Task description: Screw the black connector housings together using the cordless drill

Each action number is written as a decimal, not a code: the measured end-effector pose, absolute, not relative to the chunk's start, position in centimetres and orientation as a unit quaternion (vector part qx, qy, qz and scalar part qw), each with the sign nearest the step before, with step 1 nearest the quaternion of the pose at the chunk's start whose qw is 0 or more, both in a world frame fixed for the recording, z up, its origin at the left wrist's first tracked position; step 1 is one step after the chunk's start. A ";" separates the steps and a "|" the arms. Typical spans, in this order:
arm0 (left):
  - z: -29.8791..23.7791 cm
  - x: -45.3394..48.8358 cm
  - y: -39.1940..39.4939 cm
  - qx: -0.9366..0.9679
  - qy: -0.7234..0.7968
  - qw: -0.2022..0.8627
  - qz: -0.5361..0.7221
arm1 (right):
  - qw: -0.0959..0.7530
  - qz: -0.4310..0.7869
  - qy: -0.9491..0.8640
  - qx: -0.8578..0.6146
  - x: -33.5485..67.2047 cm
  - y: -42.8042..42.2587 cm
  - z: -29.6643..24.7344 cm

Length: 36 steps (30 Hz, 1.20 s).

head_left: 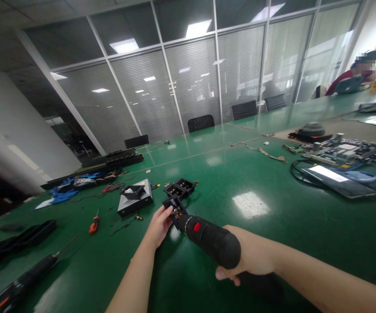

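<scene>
Screw-driving step, by the look of it. Right hand (253, 256) is wrapped around the black electric screwdriver (212, 241), tip on the small black module (175, 209). Left hand (158, 226) pinches that module against the green table (256, 174), just beside a twin module (179, 188). The next move needs the bit kept square and the module pinned. No legible labels.

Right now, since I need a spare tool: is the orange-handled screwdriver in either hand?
No, the orange-handled screwdriver lies on the green table, left of the left hand.
</scene>
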<state>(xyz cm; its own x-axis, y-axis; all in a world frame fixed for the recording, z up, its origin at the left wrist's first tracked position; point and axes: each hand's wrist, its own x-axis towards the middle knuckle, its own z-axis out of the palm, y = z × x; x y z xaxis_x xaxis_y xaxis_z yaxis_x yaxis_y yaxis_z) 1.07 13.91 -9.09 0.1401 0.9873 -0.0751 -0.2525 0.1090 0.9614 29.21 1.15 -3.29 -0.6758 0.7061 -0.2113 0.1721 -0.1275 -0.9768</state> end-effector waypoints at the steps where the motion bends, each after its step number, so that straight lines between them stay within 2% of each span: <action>1: -9.1 1.1 13.9 0.438 0.421 0.614 0.504 | 0.200 0.666 -0.628 -0.350 29.2 1.2 -3.2; 36: -8.8 1.3 13.8 0.432 0.418 0.617 0.508 | 0.201 0.660 -0.635 -0.349 29.3 1.1 -3.2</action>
<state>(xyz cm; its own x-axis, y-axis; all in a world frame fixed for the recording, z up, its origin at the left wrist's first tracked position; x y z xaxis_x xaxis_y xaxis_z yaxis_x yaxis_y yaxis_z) 1.27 13.81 -8.84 0.1342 0.9880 -0.0770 -0.2657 0.1107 0.9577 29.31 1.15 -3.17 -0.6757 0.7081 -0.2048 0.1773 -0.1136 -0.9776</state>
